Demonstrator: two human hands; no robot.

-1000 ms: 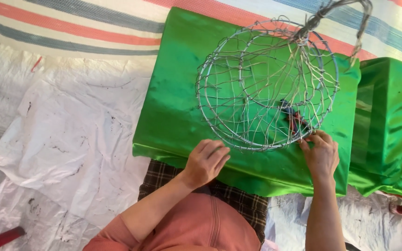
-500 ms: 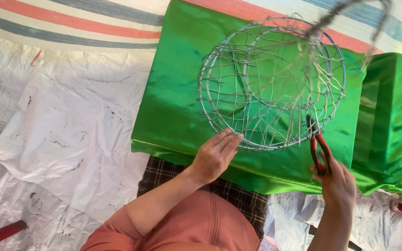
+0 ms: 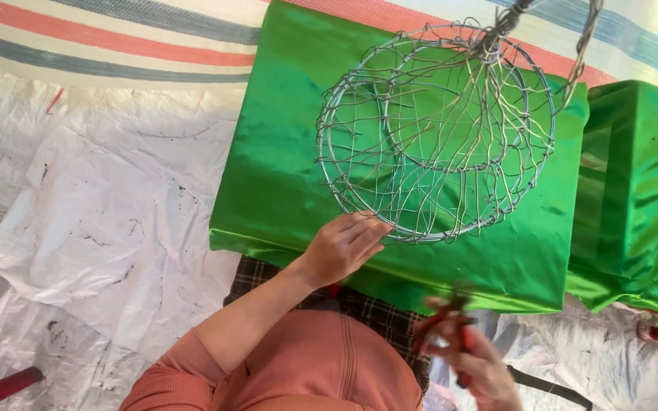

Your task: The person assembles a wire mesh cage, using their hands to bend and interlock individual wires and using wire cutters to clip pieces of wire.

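Basket (image 3: 436,133) of bent wire, round and open-meshed, lies on our green cloth (image 3: 283,160), which drapes a raised block in front of us; its twisted handle (image 3: 573,46) runs up out of view at the top right. Our left hand (image 3: 342,245) rests flat on the cloth at the basket's near rim, fingers (image 3: 365,228) stretched out and touching the lowest wires, grip released, nothing clasped. Our right hand (image 3: 474,361) is low at the frame's bottom, well apart from the basket, blurred, its grip clenched on red-handled pliers (image 3: 445,323); we cannot tell how their tips stand. A second green-wrapped block (image 3: 637,190) sits just beside the first on the right. Under both lie a white sheet (image 3: 116,221), smudged with dark marks, and a striped mat (image 3: 116,38) farther off. Checked fabric (image 3: 375,316) shows beneath the cloth's near edge, above our orange sleeve (image 3: 306,365).
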